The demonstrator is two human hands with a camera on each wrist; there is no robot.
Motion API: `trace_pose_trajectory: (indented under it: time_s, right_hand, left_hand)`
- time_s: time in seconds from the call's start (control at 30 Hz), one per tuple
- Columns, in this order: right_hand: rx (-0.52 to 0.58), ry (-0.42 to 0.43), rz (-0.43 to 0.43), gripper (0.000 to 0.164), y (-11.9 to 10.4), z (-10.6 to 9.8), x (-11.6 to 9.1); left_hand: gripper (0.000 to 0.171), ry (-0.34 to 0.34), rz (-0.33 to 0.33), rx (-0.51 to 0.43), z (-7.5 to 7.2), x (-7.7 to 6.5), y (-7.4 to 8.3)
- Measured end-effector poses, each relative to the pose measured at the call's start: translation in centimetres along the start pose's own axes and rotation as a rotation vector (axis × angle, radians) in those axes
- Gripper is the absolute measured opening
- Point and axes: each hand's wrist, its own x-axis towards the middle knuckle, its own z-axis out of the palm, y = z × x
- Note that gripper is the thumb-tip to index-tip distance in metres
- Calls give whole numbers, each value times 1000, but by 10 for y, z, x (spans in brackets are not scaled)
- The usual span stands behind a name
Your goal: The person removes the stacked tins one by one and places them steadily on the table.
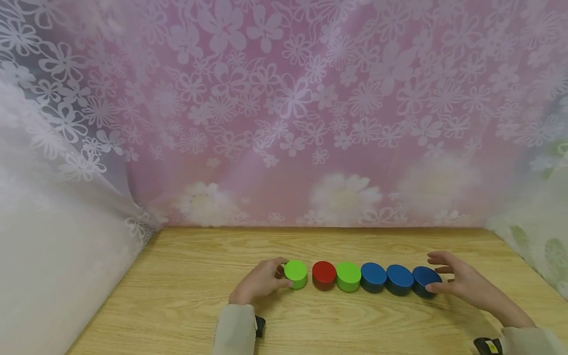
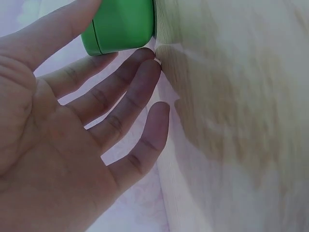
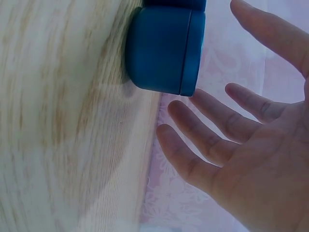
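Observation:
Small round lidded tins stand in a row across the table in the head view. At the left end my left hand (image 1: pixel 263 280) pinches a green tin (image 1: pixel 296 274) between thumb and index finger. In the left wrist view that green tin (image 2: pixel 124 24) shows its lid seam, and the other fingers spread loosely beside it. My right hand (image 1: pixel 466 283) is at the right end, fingers spread around the last blue tin (image 1: pixel 426 282). In the right wrist view the thumb is apart from that blue tin (image 3: pixel 161 48), and the fingertips are close beneath it.
Between the hands stand a red tin (image 1: pixel 324 275), a second green tin (image 1: pixel 348 276) and two more blue tins, the nearer to the red one (image 1: pixel 373 277) and its neighbour (image 1: pixel 399 279). A gap separates the left green tin from the red. Flowered curtains (image 1: pixel 284 113) enclose the wooden table (image 1: pixel 186 286).

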Motion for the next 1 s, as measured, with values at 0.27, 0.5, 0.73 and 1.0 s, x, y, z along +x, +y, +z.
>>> trace_pose_trajectory:
  time_s: [0.27, 0.5, 0.73, 1.0]
  right_hand:
    - [21, 1, 0, 72, -1, 2, 1]
    - [29, -10, 6, 73, 1, 4, 1]
    - [39, -19, 19, 71, 1, 6, 1]
    - [47, -6, 20, 70, 1, 7, 2]
  left_hand:
    - [44, -3, 17, 26, 4, 2, 5]
    - [47, -3, -14, 16, 6, 5, 6]
    - [47, 1, -12, 34, 10, 6, 7]
    - [48, 5, -23, 24, 9, 5, 5]
